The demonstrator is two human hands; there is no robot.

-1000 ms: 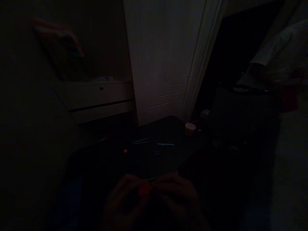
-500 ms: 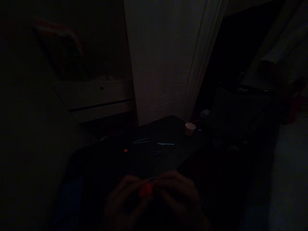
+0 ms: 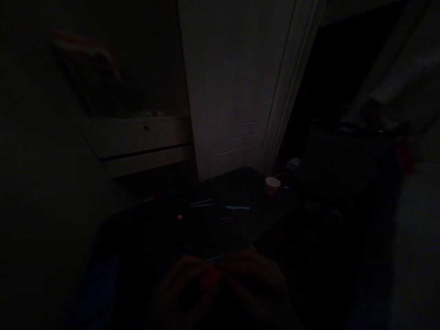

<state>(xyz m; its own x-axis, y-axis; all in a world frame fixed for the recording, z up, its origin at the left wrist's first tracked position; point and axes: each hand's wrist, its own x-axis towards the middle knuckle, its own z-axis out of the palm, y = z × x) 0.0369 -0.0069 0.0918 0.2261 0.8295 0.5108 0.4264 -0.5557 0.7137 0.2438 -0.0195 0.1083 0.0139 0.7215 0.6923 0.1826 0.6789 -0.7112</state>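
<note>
The scene is very dark. Low in the middle, my left hand (image 3: 178, 286) pinches a small orange lump (image 3: 209, 277) between thumb and fingers. My right hand (image 3: 257, 279) meets it from the other side, fingers closed at the lump's right edge; its fingertips are hard to make out. Just beyond the fingers lies a thin bluish stick (image 3: 215, 258), partly hidden by the hands. Farther off on the dark table (image 3: 206, 236) are a purple item (image 3: 225, 221), a light-blue plastic knife (image 3: 237, 208), two thin pale sticks (image 3: 202, 204) and a tiny orange piece (image 3: 179, 217).
A pale cup (image 3: 272, 187) stands near the table's far right corner, with a thin cord behind it. Behind the table are a white door (image 3: 237, 91) and a drawer unit (image 3: 144, 137). A dark chair-like shape (image 3: 340, 160) is at the right.
The picture has grown darker. My hands stay nearly in place around the orange lump, and more of the bluish stick shows beyond the fingers. The view has shifted slightly.
</note>
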